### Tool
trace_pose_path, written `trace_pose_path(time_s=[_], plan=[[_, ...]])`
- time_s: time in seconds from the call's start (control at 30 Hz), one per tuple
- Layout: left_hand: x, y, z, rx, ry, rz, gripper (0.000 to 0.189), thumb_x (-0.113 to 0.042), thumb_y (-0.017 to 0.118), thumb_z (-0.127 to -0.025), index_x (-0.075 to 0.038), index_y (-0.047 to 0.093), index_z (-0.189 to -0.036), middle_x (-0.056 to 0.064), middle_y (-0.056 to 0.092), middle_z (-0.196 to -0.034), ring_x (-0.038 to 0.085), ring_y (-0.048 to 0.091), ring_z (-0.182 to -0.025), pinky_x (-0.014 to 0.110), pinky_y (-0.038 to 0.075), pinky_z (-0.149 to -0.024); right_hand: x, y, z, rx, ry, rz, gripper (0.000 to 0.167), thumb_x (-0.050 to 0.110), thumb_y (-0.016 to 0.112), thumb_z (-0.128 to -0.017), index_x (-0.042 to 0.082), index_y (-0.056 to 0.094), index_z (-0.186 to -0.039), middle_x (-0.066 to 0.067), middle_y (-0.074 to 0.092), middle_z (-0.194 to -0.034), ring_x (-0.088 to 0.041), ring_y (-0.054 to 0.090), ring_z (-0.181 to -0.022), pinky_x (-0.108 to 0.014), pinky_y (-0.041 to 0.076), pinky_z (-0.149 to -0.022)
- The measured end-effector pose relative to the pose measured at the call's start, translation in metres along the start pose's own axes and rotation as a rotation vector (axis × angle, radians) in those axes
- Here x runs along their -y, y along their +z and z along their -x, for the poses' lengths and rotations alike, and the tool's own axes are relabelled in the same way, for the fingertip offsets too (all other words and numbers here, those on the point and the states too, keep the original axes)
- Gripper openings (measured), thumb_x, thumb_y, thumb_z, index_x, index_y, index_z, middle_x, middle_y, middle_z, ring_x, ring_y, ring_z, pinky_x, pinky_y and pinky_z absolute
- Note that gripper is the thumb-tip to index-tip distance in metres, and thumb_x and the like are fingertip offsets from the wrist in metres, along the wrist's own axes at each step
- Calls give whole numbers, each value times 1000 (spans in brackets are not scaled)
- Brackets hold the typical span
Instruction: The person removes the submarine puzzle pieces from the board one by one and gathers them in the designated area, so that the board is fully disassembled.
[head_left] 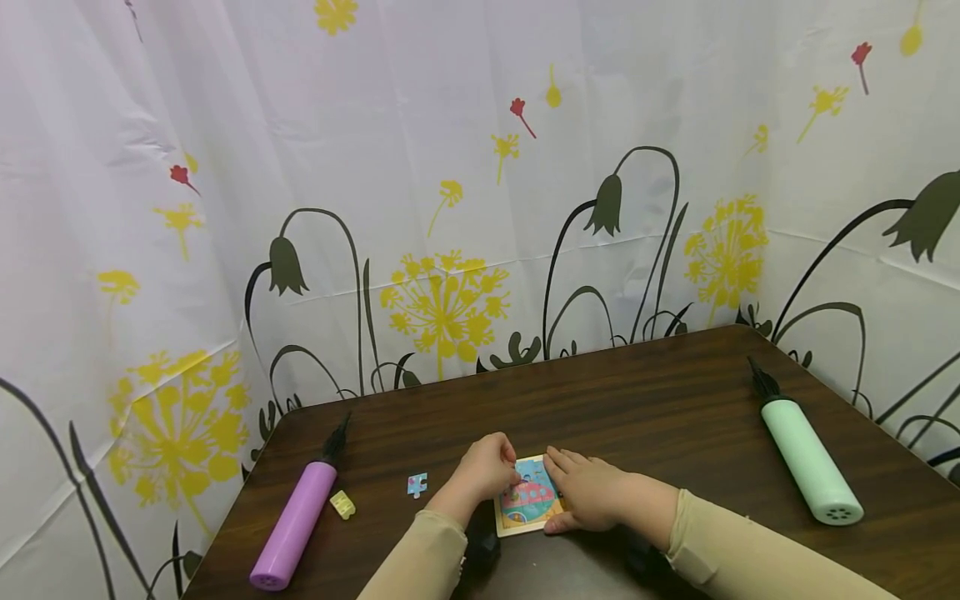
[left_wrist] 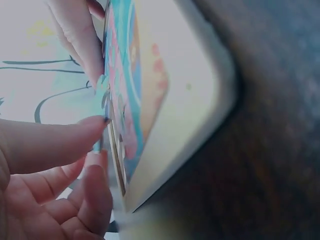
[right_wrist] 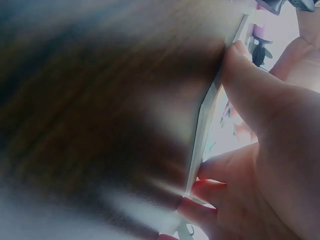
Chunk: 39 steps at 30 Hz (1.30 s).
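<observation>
A wooden-framed jigsaw puzzle (head_left: 531, 501) with a pink and teal picture lies on the table in front of the person. Above its left side, the left hand (head_left: 486, 468) pinches a small puzzle piece (left_wrist: 101, 94) between thumb and fingers; the left wrist view shows the light-blue piece tilted at the board's surface. The right hand (head_left: 594, 492) lies along the board's right side, its fingers extended and its thumb at the near edge. In the right wrist view the thumb and fingers touch the frame's rim (right_wrist: 197, 142). A loose puzzle piece (head_left: 417, 485) lies left of the left hand.
On the left lie a purple hand pump (head_left: 295, 525) and a small yellow block-like object (head_left: 342, 504). A mint-green hand pump (head_left: 810, 461) lies at the right of the dark wooden table (head_left: 637, 383). A flower-patterned curtain (head_left: 465, 167) hangs behind.
</observation>
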<state>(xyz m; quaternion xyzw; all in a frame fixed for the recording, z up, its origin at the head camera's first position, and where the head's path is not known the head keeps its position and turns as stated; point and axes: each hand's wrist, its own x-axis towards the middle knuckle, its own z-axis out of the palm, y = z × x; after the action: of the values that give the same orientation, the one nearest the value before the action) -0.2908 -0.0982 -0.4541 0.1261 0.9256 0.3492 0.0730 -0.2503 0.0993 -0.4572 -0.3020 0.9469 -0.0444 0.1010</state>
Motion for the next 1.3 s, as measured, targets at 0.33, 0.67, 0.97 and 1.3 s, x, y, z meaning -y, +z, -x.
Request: trace_pose_path(time_s=[0.33, 0.67, 0.97, 1.3], plan=[[8, -3, -4, -1, 37, 139, 7, 1, 71, -83, -2, 65, -85, 4, 56, -69, 16, 50, -62, 29, 42, -53, 1, -1, 1, 3, 13, 14, 100, 71, 55, -85, 1, 33, -152, -16, 29, -157, -32, 30, -142, -52, 35, -106], [24, -41, 0, -138, 33, 151, 6, 1, 71, -86, 0, 66, -89, 4, 57, -73, 17, 52, -66, 32, 43, -58, -1, 3, -2, 4, 8, 11, 100, 72, 54, -85, 2, 32, -152, -16, 27, -158, -33, 28, -143, -54, 35, -105], [50, -68, 9, -108, -82, 39, 13, 4, 73, -81, -3, 63, -80, 6, 60, -81, 20, 51, -72, 34, 43, -63, -1, 2, -1, 5, 9, 12, 99, 70, 56, -85, 1, 33, -152, -17, 28, -158, -34, 29, -143, -55, 34, -105], [59, -67, 9, -107, -181, -82, 13, 2, 75, -78, -6, 66, -82, 5, 58, -80, 23, 51, -71, 35, 42, -62, -1, 3, -2, 0, 8, 24, 99, 70, 56, -85, 1, 33, -152, -17, 28, -158, -34, 29, -143, -54, 35, -105]])
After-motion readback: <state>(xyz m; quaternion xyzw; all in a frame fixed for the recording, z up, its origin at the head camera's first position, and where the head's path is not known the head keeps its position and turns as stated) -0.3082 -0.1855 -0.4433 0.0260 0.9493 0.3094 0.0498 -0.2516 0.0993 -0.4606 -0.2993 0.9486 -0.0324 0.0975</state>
